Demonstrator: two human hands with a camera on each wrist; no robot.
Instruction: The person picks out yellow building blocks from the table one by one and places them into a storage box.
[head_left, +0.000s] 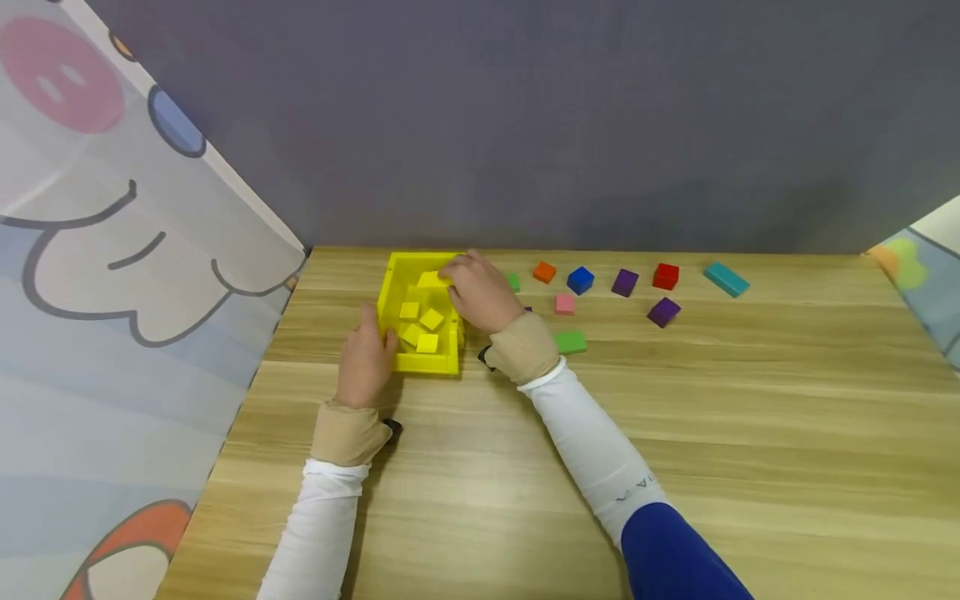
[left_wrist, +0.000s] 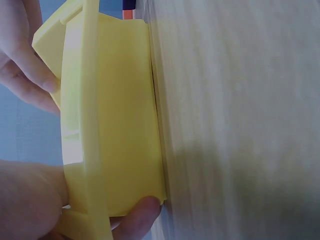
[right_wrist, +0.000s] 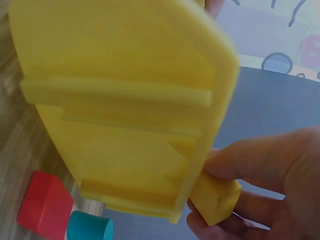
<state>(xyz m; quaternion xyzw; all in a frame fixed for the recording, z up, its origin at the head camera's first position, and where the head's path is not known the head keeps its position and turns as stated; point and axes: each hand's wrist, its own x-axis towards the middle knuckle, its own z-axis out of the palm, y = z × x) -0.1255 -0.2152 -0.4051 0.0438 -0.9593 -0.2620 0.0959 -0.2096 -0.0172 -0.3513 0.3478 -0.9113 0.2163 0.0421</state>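
A yellow plastic bin [head_left: 426, 364] stands on the table, with several yellow blocks [head_left: 427, 343] lying in it. My left hand [head_left: 363, 358] grips its left wall, the thumb over the rim; in the left wrist view a fingertip [left_wrist: 137, 217] presses the outside. At the bin's far right corner, my right hand [head_left: 483, 292] pinches another yellow block [right_wrist: 215, 197] between thumb and fingers. That block is at rim height in the left wrist view. My right hand and wrist hide part of the table beside the bin.
Right of the bin lie loose blocks: orange [head_left: 544, 272], blue [head_left: 581, 280], pink [head_left: 565, 304], purple [head_left: 625, 282], red [head_left: 666, 276], green [head_left: 571, 342] and a long teal one [head_left: 726, 279]. A grey partition [head_left: 525, 125] rises behind the table, a printed panel [head_left: 112, 250] at left.
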